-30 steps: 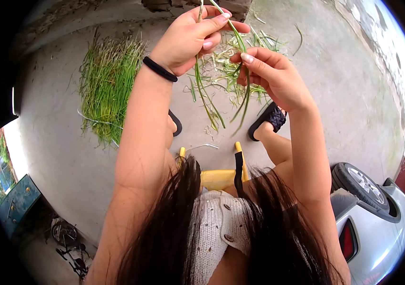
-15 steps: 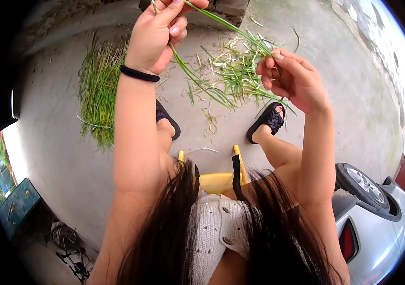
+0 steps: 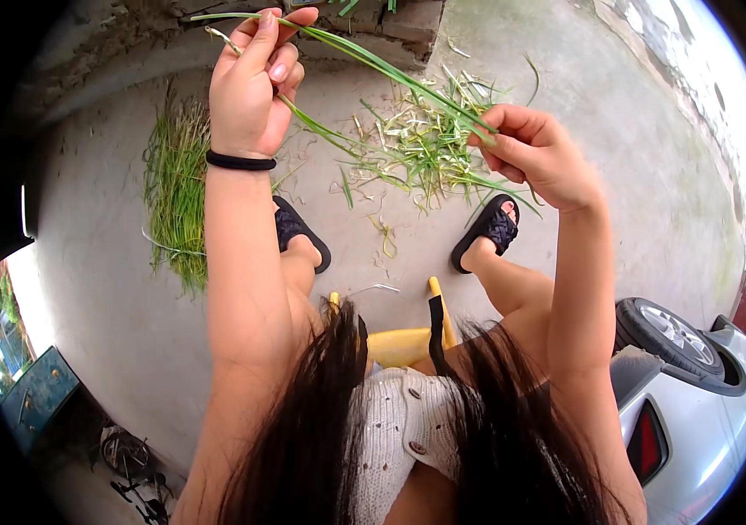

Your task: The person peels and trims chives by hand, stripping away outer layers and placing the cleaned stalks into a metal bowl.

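My left hand (image 3: 253,86), with a black band at the wrist, is closed in a pinch on long thin green chives (image 3: 364,58). A pale root end pokes out beside its thumb, and another green strand hangs from its lower fingers. The strands slope down to the right, where my right hand (image 3: 537,156) grips their other end between thumb and fingers. Under them, a loose heap of pale and green trimmings (image 3: 430,140) lies on the concrete. Left of my left wrist rests a large bundle of chives (image 3: 176,188), tied round with a thin string.
My feet in black sandals (image 3: 488,229) stand on the concrete floor (image 3: 390,232). A yellow seat frame (image 3: 399,346) is beneath me. A silver car (image 3: 697,429) is close on the right, a stone ledge (image 3: 390,44) ahead, and a dark green cabinet (image 3: 39,392) at lower left.
My left hand has moved left and slightly down, and the strands are stretched straighter between my hands. My right hand has turned and come slightly lower, closing more firmly on their end.
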A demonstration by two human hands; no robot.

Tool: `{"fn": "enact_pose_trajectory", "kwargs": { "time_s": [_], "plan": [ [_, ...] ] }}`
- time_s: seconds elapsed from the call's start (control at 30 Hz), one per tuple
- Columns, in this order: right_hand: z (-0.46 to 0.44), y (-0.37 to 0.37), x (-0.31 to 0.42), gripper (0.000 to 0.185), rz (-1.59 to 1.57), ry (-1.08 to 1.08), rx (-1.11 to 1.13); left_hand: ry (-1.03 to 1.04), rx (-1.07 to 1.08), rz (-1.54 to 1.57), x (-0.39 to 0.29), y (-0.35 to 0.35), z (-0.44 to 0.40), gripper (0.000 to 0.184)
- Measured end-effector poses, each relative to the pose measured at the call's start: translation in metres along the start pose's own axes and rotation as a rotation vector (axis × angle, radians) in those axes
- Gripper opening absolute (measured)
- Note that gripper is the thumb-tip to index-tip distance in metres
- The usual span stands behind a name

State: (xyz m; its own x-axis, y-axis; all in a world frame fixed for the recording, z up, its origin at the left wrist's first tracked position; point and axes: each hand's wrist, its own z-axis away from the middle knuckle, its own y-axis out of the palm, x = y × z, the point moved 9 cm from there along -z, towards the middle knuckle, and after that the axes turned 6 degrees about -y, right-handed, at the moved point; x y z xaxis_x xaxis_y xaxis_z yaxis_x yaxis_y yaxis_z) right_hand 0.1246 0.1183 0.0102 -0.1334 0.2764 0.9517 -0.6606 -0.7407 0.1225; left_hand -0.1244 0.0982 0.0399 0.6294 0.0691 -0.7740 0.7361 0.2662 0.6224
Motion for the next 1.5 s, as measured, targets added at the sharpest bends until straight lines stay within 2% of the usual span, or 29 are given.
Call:
{"fn": "enact_pose_trajectory", "kwargs": {
  "time_s": [0.03,0.13,0.17,0.2,0.27,0.3,0.33,0.4,0.43,0.53,0.6,0.63,0.73,0.77,0.83,0.9,0.93,0.97,1.07,1.1,1.2,1.27,1.33,1.47,1.5],
  "plan": [
    [-0.001,-0.002,0.0,0.015,0.016,-0.025,-0.027,0.023,-0.029,-0.013,-0.002,-0.003,-0.001,0.009],
    [-0.005,-0.011,0.0,0.013,0.067,-0.042,-0.063,0.022,-0.022,-0.003,-0.004,-0.008,-0.003,0.009],
    [-0.004,-0.013,0.001,0.017,0.166,-0.001,-0.148,0.002,-0.067,-0.027,-0.003,-0.009,-0.001,0.01],
    [-0.005,-0.016,-0.002,0.03,0.334,0.006,-0.101,-0.002,-0.089,-0.024,-0.002,-0.009,0.001,0.014],
    [-0.003,-0.023,-0.013,0.045,0.998,-0.181,-0.084,-0.047,-0.102,-0.107,0.001,-0.007,0.002,0.013],
    [-0.003,-0.022,-0.014,0.049,0.854,0.028,-0.074,-0.023,-0.078,-0.129,-0.004,-0.004,0.002,0.012],
    [0.005,-0.031,-0.025,0.041,1.407,-0.05,-0.176,-0.043,-0.092,-0.187,-0.001,-0.003,0.004,0.011],
    [-0.003,-0.023,-0.004,0.031,1.285,-0.122,-0.217,-0.105,-0.083,-0.215,0.005,0.001,0.004,0.011],
    [-0.007,-0.032,-0.011,0.024,1.032,0.219,-0.251,-0.113,-0.071,-0.29,0.006,0.005,0.005,0.01],
    [-0.022,-0.011,-0.005,0.032,0.538,0.004,-0.403,-0.163,-0.044,-0.356,0.019,0.015,0.007,0.01],
    [-0.039,0.039,0.001,0.041,0.095,-0.144,-0.179,-0.181,0.003,-0.324,0.029,0.024,0.008,0.012],
    [-0.045,0.058,-0.003,0.045,0.017,-0.114,-0.062,-0.192,0.002,-0.31,0.035,0.025,0.008,0.013],
    [-0.064,0.073,-0.006,0.031,0.153,0.065,0.048,-0.236,-0.048,-0.202,0.041,0.018,0.009,0.021],
    [-0.085,0.053,0.012,0.031,0.031,0.048,-0.07,-0.256,-0.114,-0.131,0.036,0.01,0.011,0.023],
    [-0.12,0.027,0.044,0.03,0.07,0.018,-0.149,-0.313,-0.193,-0.022,0.032,0.0,0.014,0.032],
    [-0.157,-0.002,0.078,0.035,0.251,-0.032,-0.23,-0.371,-0.156,0.104,0.037,0.0,0.014,0.034],
    [-0.177,-0.02,0.084,0.043,0.231,-0.032,-0.305,-0.4,-0.136,0.166,0.04,0.0,0.014,0.034],
    [-0.194,-0.048,0.089,0.051,0.342,-0.086,-0.423,-0.415,-0.097,0.171,0.043,0.001,0.014,0.035],
    [-0.175,-0.065,0.117,0.07,0.845,-0.045,-0.648,-0.431,-0.084,0.26,0.052,0.002,0.012,0.032],
    [-0.167,-0.055,0.119,0.061,0.818,-0.229,-0.662,-0.435,-0.095,0.268,0.052,0.004,0.013,0.031],
    [-0.115,0.018,0.087,0.042,0.529,-0.246,-0.234,-0.451,-0.053,0.366,0.053,0.013,0.014,0.032],
    [-0.074,0.058,0.065,0.027,0.469,-0.112,-0.114,-0.473,0.015,0.33,0.063,0.017,0.014,0.034],
    [-0.049,0.08,0.051,0.026,0.434,-0.096,-0.096,-0.496,0.064,0.277,0.069,0.024,0.015,0.036],
    [-0.032,0.077,0.04,0.022,0.472,-0.186,-0.233,-0.596,0.165,0.233,0.093,0.042,0.024,0.038],
    [-0.03,0.075,0.039,0.019,0.398,-0.252,-0.262,-0.616,0.168,0.248,0.096,0.045,0.025,0.038]
  ]
}}
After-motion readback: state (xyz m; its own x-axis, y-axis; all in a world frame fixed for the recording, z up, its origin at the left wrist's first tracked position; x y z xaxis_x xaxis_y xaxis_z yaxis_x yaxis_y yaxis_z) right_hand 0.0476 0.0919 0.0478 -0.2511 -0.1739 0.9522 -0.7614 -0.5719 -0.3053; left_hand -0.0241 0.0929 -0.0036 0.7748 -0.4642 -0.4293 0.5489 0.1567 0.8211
